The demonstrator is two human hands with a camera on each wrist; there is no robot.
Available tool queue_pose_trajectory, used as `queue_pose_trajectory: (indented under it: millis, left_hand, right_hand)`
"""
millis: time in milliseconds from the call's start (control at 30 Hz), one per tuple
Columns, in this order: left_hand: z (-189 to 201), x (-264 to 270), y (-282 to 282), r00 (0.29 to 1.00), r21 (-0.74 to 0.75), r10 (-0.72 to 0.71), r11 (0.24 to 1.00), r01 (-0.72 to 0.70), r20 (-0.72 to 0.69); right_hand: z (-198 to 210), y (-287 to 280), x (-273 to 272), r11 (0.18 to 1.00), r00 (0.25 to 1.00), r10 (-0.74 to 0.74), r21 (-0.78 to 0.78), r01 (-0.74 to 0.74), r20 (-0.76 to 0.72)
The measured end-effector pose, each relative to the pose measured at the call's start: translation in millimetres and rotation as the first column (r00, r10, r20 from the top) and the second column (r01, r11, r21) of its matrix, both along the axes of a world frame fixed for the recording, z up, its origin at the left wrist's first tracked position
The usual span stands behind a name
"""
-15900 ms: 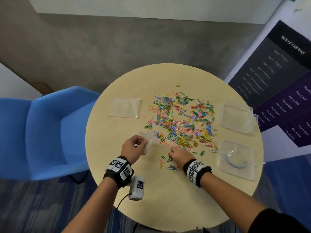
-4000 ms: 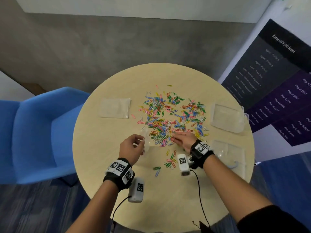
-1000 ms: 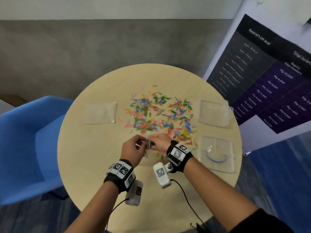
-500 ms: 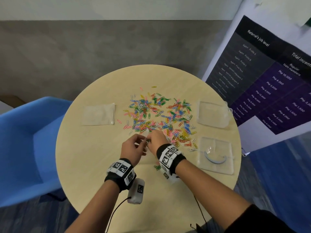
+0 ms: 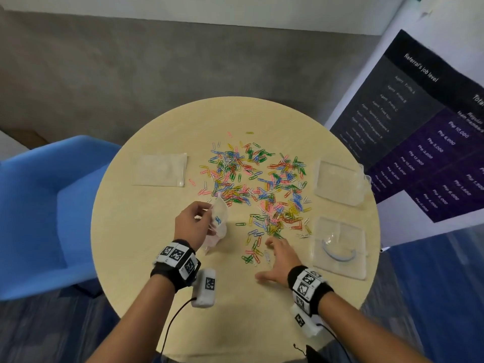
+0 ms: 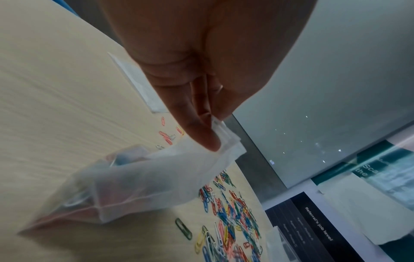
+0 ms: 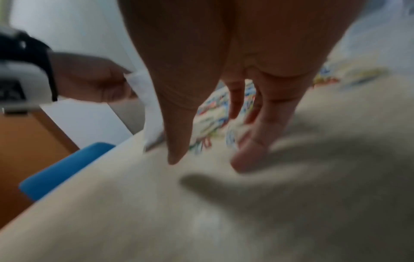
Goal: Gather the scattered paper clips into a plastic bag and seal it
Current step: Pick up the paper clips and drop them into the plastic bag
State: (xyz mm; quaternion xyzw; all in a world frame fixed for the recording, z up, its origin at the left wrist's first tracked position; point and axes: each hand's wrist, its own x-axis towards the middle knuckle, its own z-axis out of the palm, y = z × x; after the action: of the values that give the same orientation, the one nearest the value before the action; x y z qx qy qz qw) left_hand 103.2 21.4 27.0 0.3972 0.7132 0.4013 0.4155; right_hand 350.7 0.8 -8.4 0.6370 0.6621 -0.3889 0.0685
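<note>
Coloured paper clips [image 5: 256, 184] lie scattered over the middle of the round wooden table [image 5: 146, 231]. My left hand [image 5: 192, 221] pinches the rim of a small clear plastic bag [image 5: 218, 221] between thumb and fingers; the bag [image 6: 143, 180] hangs to the table with a few clips inside. My right hand [image 5: 275, 260] hovers spread and empty just above the table, beside a small cluster of clips [image 5: 252, 254] at the near edge of the pile. In the blurred right wrist view its fingers [image 7: 251, 156] are straight and hold nothing.
A flat empty bag [image 5: 159, 169] lies at the table's left. Two more clear bags [image 5: 337, 183] [image 5: 339, 247] lie at the right, the nearer one holding a curved blue thing. A blue chair [image 5: 39, 218] stands left, a poster board [image 5: 429, 127] right.
My right hand has left the bag's mouth and swung down and right to the near clips, fingers now spread. The left hand still holds the bag.
</note>
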Motion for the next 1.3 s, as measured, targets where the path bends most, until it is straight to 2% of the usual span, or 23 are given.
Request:
queue_pose_trajectory:
  millis: [100,233,300,367,500,667,833,900,933,1000,1033,1067,1100,1133,1167,1200,1233,1300]
  left_hand:
    - [1.6,-0.7,-3.8,0.999,-0.006,0.026,1.0,-0.026,0.025]
    - [5.2,-4.9,-8.4,1.0,-0.017,0.019,1.0,-0.018,0.005]
    - [5.8,-6.8,-10.6,1.0,-0.017,0.017,1.0,-0.017,-0.004]
    - [7.3,-8.4,-12.8,1.0,-0.014,0.02,1.0,-0.02,-0.014]
    - [9.4,-11.8,-15.9,0.999,-0.014,0.037,0.999,-0.037,-0.015]
    - [8.6,-11.4,-17.5,0.999,-0.016,0.035,0.999,-0.036,-0.028]
    - [9.2,-1.3,-16.0,1.0,-0.03,0.019,0.999,-0.019,-0.012]
    - [9.8,3.9,-15.4,1.0,-0.027,0.003,1.0,-0.003,0.002]
    - [10.1,6.0,-15.1,1.0,-0.02,-0.006,1.0,0.006,0.006]
    - [10.8,9.5,-14.0,1.0,-0.01,-0.022,1.0,0.022,0.003]
    - [11.5,11.1,-13.1,1.0,-0.008,-0.025,1.0,0.025,0.003]
    - [11.7,12.9,-12.2,1.0,-0.009,-0.028,1.0,0.028,0.004]
    - [11.9,14.8,-11.0,0.999,-0.011,-0.032,0.999,0.032,0.004]
    - [12.1,17.1,-9.8,0.999,-0.014,-0.037,0.999,0.037,0.004]
    - [12.1,19.2,-8.6,0.999,-0.017,-0.042,0.999,0.042,0.005]
    - [12.4,21.9,-7.4,0.999,-0.022,-0.044,0.999,0.045,0.011]
    - [12.5,24.5,-6.6,0.999,-0.026,-0.046,0.999,0.047,0.019]
    - [12.9,30.2,-5.1,0.998,-0.033,-0.058,0.998,0.059,0.029]
  right_hand:
    - [-15.3,-0.9,-11.4,0.991,0.996,-0.079,0.107,0.082,-0.031]
    - [-21.2,30.7,-31.6,0.93,0.931,-0.282,0.174,0.325,-0.231]
    - [-24.4,51.8,-35.7,0.915,0.931,-0.3,0.215,0.342,-0.206]
    - [-24.5,67.0,-38.0,0.93,0.96,-0.251,0.245,0.275,-0.125]
    - [-30.0,71.6,-45.8,0.953,0.996,-0.03,0.304,0.005,0.08]
    - [-33.0,73.3,-48.0,0.923,0.992,0.105,0.366,-0.122,0.067]
    - [-25.2,80.6,-45.7,0.883,0.95,0.245,0.36,-0.301,0.193]
    - [-20.2,86.6,-40.2,0.908,0.963,0.21,0.33,-0.257,0.171]
    - [-18.0,88.9,-35.5,0.935,0.981,0.153,0.304,-0.182,0.115]
    - [-13.8,89.5,-22.4,0.972,0.993,-0.057,0.22,0.078,-0.1]
    - [-10.4,87.8,-15.7,0.964,0.946,-0.2,0.122,0.237,-0.256]
    - [-5.0,84.8,-11.0,0.921,0.83,-0.366,-0.035,0.389,-0.422]
    - [1.9,81.9,-8.9,0.847,0.656,-0.518,-0.226,0.481,-0.548]
    - [12.1,79.4,-9.8,0.774,0.477,-0.62,-0.386,0.502,-0.623]
    - [22.1,78.7,-12.9,0.723,0.33,-0.674,-0.498,0.478,-0.661]
    - [32.8,78.0,-18.6,0.698,0.226,-0.696,-0.568,0.437,-0.681]
    - [43.2,76.6,-26.7,0.693,0.159,-0.699,-0.607,0.389,-0.697]
    - [56.2,72.2,-45.8,0.704,0.116,-0.691,-0.629,0.329,-0.714]
